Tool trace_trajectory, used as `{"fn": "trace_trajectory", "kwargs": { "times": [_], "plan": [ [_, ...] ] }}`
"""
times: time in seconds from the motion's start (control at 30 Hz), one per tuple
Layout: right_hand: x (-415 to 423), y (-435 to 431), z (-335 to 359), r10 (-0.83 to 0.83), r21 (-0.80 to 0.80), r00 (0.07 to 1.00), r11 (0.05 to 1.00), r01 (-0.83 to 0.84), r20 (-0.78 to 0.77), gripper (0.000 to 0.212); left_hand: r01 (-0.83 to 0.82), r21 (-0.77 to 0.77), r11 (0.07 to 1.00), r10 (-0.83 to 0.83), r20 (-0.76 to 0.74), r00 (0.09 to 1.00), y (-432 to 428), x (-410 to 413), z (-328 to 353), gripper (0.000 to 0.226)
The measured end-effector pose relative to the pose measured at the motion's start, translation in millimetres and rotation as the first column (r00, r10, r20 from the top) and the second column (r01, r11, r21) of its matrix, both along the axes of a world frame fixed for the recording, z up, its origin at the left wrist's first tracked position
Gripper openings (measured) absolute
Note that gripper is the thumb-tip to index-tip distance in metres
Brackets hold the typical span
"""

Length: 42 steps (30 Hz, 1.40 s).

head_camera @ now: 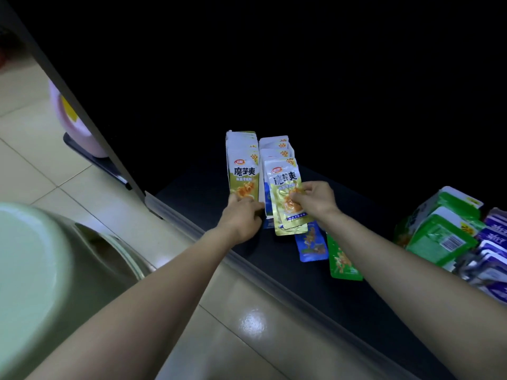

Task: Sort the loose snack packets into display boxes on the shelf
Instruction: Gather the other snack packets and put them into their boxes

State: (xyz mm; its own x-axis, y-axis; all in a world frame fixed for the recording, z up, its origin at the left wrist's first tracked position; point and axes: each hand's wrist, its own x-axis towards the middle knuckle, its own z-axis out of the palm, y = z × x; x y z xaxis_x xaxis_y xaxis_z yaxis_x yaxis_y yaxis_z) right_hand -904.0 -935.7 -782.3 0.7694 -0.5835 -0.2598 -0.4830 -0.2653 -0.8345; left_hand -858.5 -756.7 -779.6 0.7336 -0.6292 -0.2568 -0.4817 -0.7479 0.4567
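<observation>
**Inspector:** Which step was in hand?

**Assessor:** Filling, in my judgement. The right hand [315, 200] held a small sheaf of yellow packets [288, 204] just right of the yellow display box [242, 171]. Its grip was narrow, with thumb and fingertips pinching the sheaf at mid-height. The sheaf stood upright, clear of the shelf [356, 292].

**Inspector:** And the other hand?

**Assessor:** The left hand [242, 218] was at the foot of that box, fingers curled against its lower front edge, and the grip appeared closed on the box to steady it. Both forearms reached forward, roughly level, with the wrists near each other.

**Inspector:** Where did the remaining stock lie?

**Assessor:** A row of like packets [275, 149] stood just right of the box, behind the sheaf. I could not tell whether a carton held them. A blue packet [312, 242] and a green packet [341, 259] lay loose, further right of the box and nearer the shelf edge. Green cartons [439, 229] sat well to its right.

**Inspector:** What did the next move call for?

**Assessor:** Probably squaring the sheaf and sliding it down in line with matching stock, while the box was kept from tipping.
</observation>
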Motion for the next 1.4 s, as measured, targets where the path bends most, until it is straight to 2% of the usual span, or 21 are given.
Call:
{"fn": "trace_trajectory", "kwargs": {
  "times": [0.1, 0.2, 0.3, 0.37, 0.4, 0.5, 0.63, 0.7, 0.77, 0.83, 0.97, 1.13, 1.23, 1.4],
  "plan": [
    [-13.1, -13.3, 8.8, 0.025, 0.072, 1.000, 0.997, -0.024, -0.019, 0.021, 0.052, 0.018, 0.998, -0.052, -0.036, 0.998, -8.3, -2.1, 2.6, 0.041],
    [-16.7, -21.5, 20.2, -0.022, 0.197, 0.997, 0.980, 0.008, 0.069, 0.011, 0.027, -0.046, 0.999, -0.024, 0.057, 0.998, -2.1, 3.7, 3.8, 0.028],
    [-5.0, -18.1, 36.6, -0.138, 0.397, 0.957, 0.918, 0.026, 0.256, 0.013, -0.188, -0.282, 0.941, 0.223, 0.098, 0.970, 6.3, 5.9, 11.1, 0.018],
    [6.9, -5.0, 45.5, -0.164, 0.519, 0.921, 0.853, -0.047, 0.353, 0.015, -0.305, -0.473, 0.826, 0.355, 0.017, 0.935, 6.8, 9.5, 14.0, 0.015],
    [14.1, 4.8, 47.8, -0.146, 0.532, 0.913, 0.842, -0.087, 0.382, 0.018, -0.350, -0.546, 0.761, 0.410, -0.013, 0.912, 6.0, 12.3, 14.7, 0.015],
    [34.0, 39.9, 40.7, -0.031, 0.420, 0.911, 0.893, -0.160, 0.412, 0.023, -0.437, -0.607, 0.664, 0.549, -0.002, 0.836, 6.8, 20.9, 13.6, 0.022],
    [48.3, 67.1, 18.2, 0.102, 0.133, 0.932, 0.979, -0.157, 0.347, 0.039, -0.466, -0.579, 0.669, 0.552, -0.032, 0.833, 14.6, 26.7, 1.5, 0.037],
    [48.2, 69.9, 9.9, 0.138, 0.050, 0.930, 0.985, -0.164, 0.341, 0.036, -0.467, -0.561, 0.683, 0.536, -0.050, 0.843, 16.3, 29.9, -4.6, 0.039],
    [47.0, 67.8, 5.8, 0.125, 0.035, 0.924, 0.988, -0.147, 0.360, 0.031, -0.454, -0.568, 0.686, 0.508, -0.073, 0.858, 14.6, 30.8, -6.3, 0.038],
    [47.5, 63.0, 8.6, 0.082, 0.055, 0.913, 0.992, -0.113, 0.399, 0.036, -0.421, -0.589, 0.690, 0.480, -0.062, 0.875, 11.7, 31.4, -5.9, 0.038],
    [51.2, 53.1, 12.4, 0.053, 0.004, 0.886, 0.998, -0.062, 0.461, 0.044, -0.326, -0.555, 0.765, 0.434, 0.071, 0.898, 8.0, 32.7, -7.2, 0.041],
    [49.0, 61.4, 3.7, 0.098, 0.015, 0.902, 0.993, -0.115, 0.421, 0.036, -0.377, -0.521, 0.766, 0.497, 0.108, 0.861, 7.9, 32.0, -11.3, 0.039],
    [51.9, 68.0, 0.4, 0.109, 0.047, 0.906, 0.989, -0.140, 0.410, 0.035, -0.372, -0.539, 0.756, 0.488, 0.085, 0.869, 9.0, 30.8, -11.2, 0.048],
    [48.3, 60.7, -2.0, 0.228, -0.092, 0.914, 0.974, -0.209, 0.337, 0.059, -0.404, -0.451, 0.796, 0.467, 0.033, 0.884, 8.6, 30.1, -10.8, 0.070]
  ]
}}
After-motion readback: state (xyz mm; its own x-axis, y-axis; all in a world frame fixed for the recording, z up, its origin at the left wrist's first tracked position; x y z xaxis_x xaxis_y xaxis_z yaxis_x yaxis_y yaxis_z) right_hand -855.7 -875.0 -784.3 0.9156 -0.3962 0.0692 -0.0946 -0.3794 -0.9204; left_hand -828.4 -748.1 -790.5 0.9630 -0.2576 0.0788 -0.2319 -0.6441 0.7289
